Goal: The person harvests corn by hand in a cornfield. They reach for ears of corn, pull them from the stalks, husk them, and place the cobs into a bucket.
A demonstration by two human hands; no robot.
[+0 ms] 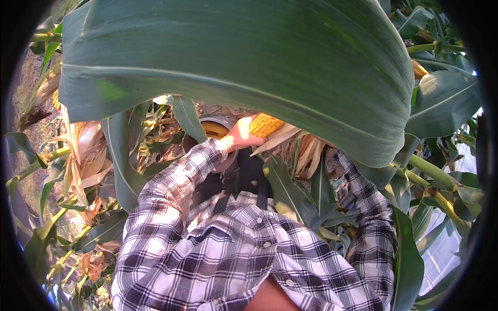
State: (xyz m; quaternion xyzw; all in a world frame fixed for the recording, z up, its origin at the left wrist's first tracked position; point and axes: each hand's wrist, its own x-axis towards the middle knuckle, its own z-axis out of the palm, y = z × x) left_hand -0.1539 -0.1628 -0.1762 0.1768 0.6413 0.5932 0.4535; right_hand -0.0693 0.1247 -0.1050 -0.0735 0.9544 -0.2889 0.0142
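Note:
My left hand (240, 134) is wrapped around a yellow ear of corn (265, 125), whose kernels show bare at its near end. Pale dry husks (307, 153) hang just right of the ear, peeled back. A broad green corn leaf (241, 66) crosses the view in front of me and covers the far end of the ear. My right sleeve (365, 194) reaches up under that leaf, so my right hand is hidden. Left of my left hand stands a round bucket (223, 119) with husked ears of corn (214, 128) in it.
Corn stalks and leaves crowd both sides, with a thick green stalk (433, 171) at right. Dry husks (89, 155) hang at left, and another partly bared ear (56, 100) shows near the left rim. Pale sheeting (435, 241) lies beyond the leaves at lower right.

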